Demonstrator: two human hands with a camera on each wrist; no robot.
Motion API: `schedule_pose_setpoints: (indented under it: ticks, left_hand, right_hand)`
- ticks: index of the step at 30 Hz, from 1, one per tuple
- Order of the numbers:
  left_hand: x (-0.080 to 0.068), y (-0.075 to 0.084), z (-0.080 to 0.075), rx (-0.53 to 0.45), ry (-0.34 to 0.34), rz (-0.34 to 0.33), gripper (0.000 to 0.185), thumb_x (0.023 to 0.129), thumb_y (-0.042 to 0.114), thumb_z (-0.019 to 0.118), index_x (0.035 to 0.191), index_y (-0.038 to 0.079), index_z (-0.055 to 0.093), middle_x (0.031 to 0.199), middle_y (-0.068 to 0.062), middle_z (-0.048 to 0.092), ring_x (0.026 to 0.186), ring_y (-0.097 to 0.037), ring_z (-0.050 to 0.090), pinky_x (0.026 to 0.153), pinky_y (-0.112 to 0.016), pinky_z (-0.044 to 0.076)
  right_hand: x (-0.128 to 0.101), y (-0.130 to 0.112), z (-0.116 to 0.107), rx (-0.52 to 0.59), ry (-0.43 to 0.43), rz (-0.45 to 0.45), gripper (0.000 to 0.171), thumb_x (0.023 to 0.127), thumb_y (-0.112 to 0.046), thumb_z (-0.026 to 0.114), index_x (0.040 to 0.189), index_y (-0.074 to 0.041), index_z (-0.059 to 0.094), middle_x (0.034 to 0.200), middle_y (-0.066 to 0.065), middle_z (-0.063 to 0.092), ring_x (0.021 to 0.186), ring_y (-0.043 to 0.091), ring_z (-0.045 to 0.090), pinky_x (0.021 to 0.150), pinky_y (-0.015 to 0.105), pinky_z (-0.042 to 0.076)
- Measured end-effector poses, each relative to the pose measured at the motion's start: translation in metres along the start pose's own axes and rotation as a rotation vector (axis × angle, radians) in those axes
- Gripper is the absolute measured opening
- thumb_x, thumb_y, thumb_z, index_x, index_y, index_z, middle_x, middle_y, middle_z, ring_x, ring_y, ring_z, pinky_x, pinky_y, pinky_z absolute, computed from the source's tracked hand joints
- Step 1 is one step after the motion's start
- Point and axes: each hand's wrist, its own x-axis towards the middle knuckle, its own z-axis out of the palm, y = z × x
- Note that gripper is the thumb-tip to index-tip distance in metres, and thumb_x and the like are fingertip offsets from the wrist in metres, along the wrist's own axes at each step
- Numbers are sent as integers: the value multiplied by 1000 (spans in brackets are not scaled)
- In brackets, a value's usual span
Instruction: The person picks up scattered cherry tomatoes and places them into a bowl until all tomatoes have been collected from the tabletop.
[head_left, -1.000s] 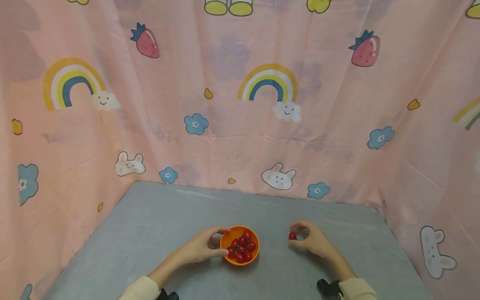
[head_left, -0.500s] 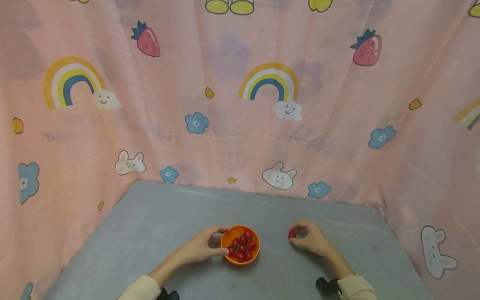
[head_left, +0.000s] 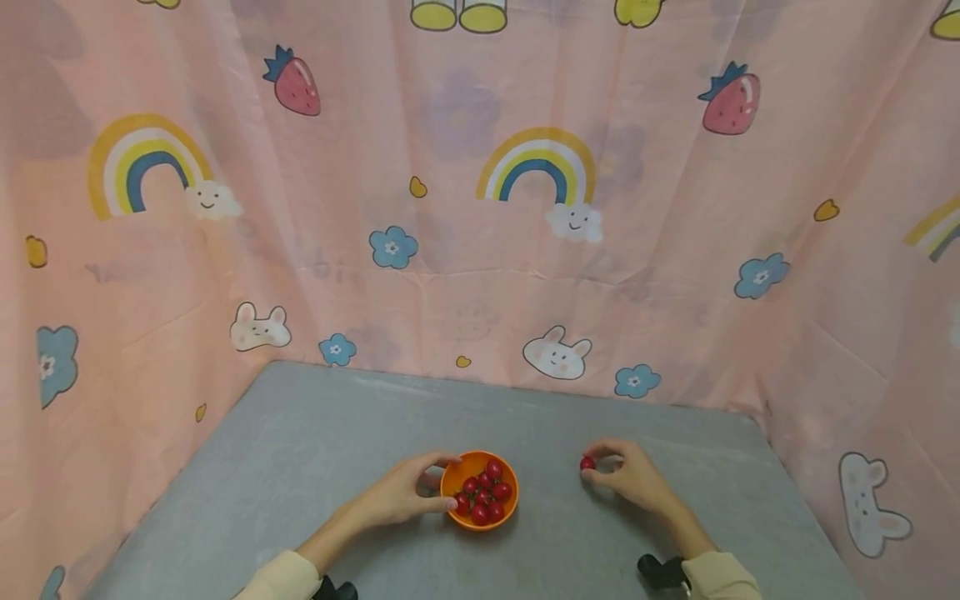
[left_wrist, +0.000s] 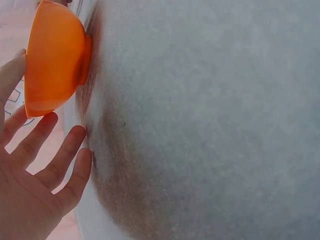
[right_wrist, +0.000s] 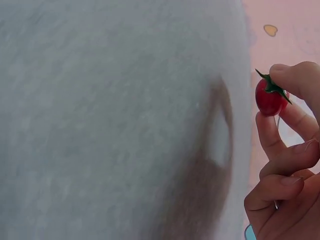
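An orange bowl [head_left: 459,477] stands on the grey table with several red cherry tomatoes [head_left: 483,497] inside. My left hand [head_left: 397,493] holds the bowl from its left side, thumb at the near rim and fingers at the far rim. In the left wrist view, the bowl's outer wall [left_wrist: 55,55] shows between thumb and fingertips, with the other fingers spread below it. To the right, my right hand [head_left: 632,479] pinches a single cherry tomato [right_wrist: 268,100] between thumb and fingers. Its green stalk cap points up toward the thumb in the right wrist view.
A grey table [head_left: 352,417] spreads under both hands. Behind it and at both sides hangs a pink curtain [head_left: 450,308] printed with rainbows, rabbits and flowers. Dark wrist-camera mounts [head_left: 662,572] sit by the sleeve cuffs.
My right hand has shifted slightly away and to the right with the cherry tomato, after a small turn of the fingers around it. The left hand and bowl stay in place.
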Motion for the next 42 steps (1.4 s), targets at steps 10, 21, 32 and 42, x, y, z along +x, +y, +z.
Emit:
schedule_pose_setpoints:
  ticks: [10,21,32,42]
  left_hand:
    - [0,-1,0,-12,2,8,54,93,26,78,141,14,56,141,-4,57,109,-23,65,89,-39,56]
    - [0,-1,1,-16,8,11,55,92,27,79,141,15,56,141,-3,57,109,-23,65,88,-38,56]
    - [0,0,1,-11,5,9,54,93,27,78,141,15,56,141,-4,57,110,-23,65,89,-38,56]
    - [0,-2,1,-12,3,4,55,93,30,78,141,14,56,141,-4,57,110,-22,65,89,-37,56]
  right_hand:
    - [6,-19,8,11,17,5,24,87,-20,83,106,-8,74,102,2,70,72,18,56,59,25,45]
    - [19,-42,24,18,-6,-29,22,87,-20,83,105,-11,74,99,2,69,53,12,41,48,24,33]
    - [29,-65,40,20,-40,-81,22,88,-21,83,106,-12,74,101,0,68,57,14,45,51,23,39]
    - [35,-75,54,53,-78,-109,24,89,-20,82,108,-9,74,102,-2,68,70,22,52,57,23,42]
